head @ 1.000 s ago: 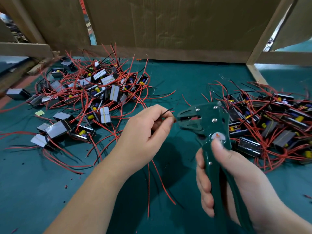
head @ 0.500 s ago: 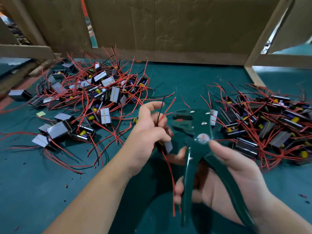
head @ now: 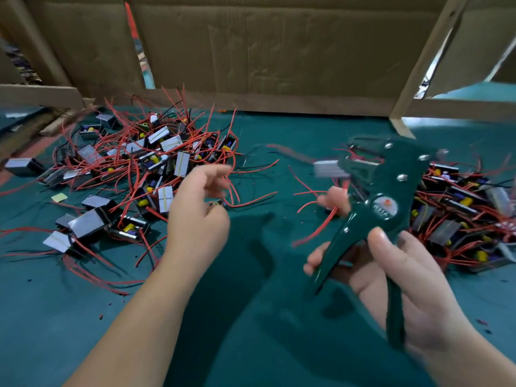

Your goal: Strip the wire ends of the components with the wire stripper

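R hand (head: 418, 277), nearest bottom R, grips the wire stripper (head: 391, 174) by its dark green handles: thumb on top, fingers curled round from below, one blurred fingertip up near the head. Handles spread apart; tool tilted, head pointing up & left.

L hand (head: 195, 227) is blurred, well apart from the R one, low over the green table mat (head: 83, 317). Thumb & fingers are loosely curled w/ a gap between, and they grip nothing I can make out.

A blurred grey component (head: 328, 169) w/ red wires sits just left of the stripper head; can't tell if it's held or touching the tool.

Further back are 2 heaps of components w/ red & black wires: left pile (head: 139, 169) just beyond the L hand, right pile (head: 460, 213) behind the stripper. A small yellow slip (head: 59, 196) lies by the left pile.

At the back stand a cardboard wall (head: 279, 51) & a slanted wooden post (head: 424, 65).
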The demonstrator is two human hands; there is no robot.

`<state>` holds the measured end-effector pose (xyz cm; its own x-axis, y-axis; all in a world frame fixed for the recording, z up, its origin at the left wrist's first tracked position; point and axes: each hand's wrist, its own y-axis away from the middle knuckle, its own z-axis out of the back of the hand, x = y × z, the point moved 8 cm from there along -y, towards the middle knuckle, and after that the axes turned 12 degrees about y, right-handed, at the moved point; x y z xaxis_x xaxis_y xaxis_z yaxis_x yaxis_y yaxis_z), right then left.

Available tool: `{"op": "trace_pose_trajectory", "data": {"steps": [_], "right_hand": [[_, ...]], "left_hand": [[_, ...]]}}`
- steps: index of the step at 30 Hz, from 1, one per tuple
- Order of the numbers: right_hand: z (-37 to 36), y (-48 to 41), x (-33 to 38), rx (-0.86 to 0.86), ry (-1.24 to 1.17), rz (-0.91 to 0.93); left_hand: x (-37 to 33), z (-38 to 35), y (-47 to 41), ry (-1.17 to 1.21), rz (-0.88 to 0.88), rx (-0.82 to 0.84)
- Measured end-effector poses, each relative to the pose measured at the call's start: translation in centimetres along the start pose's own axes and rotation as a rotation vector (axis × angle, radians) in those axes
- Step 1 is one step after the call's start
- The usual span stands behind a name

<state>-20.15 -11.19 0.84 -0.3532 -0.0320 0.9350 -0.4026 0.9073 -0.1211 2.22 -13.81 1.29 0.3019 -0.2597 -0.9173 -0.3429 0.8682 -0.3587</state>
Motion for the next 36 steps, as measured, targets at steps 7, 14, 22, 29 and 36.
{"op": "trace_pose_trajectory", "data": {"steps": [7,14,22,29,36], "right_hand": [[1.4,-1.4,-0.3,-0.164,-0.019,-0.093],[0.2,-1.1,-1.3,-0.099,-0.078,-0.225],[-0.7,-0.9,-1.5,0.001,-0.133,-0.241],[-0.7,-0.8,-1.6,0.014,-0.128,-0.250],[-0.6,-0.8,-1.7,-0.005,-0.124,-0.257]], "left_hand": [[1.2,0.0,-0.1,-0.553,0.007,0.011],[2.0,0.2,-0.2,-0.680,0.046,0.062],[-0.1,1.4,-0.4,-0.392,-0.161,-0.128],[-0.8,4.3,-0.2,-0.726,-0.045,-0.380],[-3.7,6.6,-0.1,-0.620,-0.307,-0.499]]}}
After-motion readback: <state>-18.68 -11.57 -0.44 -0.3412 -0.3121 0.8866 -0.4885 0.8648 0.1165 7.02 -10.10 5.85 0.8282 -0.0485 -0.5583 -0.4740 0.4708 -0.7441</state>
